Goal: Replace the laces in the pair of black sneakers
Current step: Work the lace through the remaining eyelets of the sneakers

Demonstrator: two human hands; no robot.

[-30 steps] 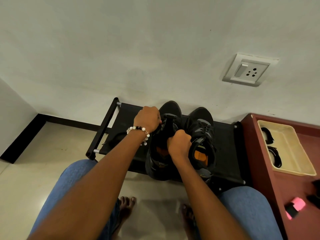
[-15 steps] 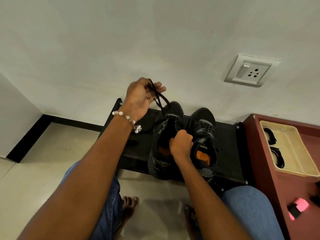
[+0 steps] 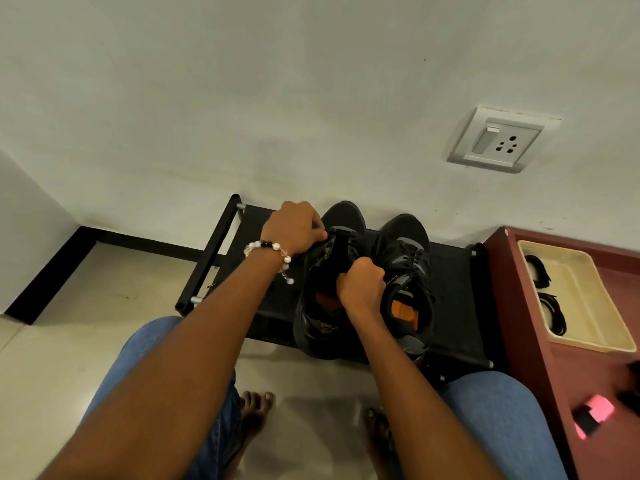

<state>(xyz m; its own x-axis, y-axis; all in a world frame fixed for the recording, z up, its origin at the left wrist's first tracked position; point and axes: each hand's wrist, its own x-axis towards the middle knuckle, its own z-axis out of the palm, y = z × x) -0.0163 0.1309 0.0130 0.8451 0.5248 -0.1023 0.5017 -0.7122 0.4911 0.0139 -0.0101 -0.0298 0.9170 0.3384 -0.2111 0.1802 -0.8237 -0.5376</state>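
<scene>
Hands [image 3: 294, 226] [image 3: 362, 284] grip matte black left sneaker's [image 3: 320, 306] tongue.

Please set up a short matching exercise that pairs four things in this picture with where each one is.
Things:
1. left hand
2. right hand
3. spare laces
4. wall socket

Places:
a. in the cream tray on the red cabinet
b. on the white wall above the shoe rack
c. at the front of the left sneaker, near its toe
d. gripping that sneaker's tongue, beside the right sneaker

Pairs: 1-c, 2-d, 3-a, 4-b
</scene>
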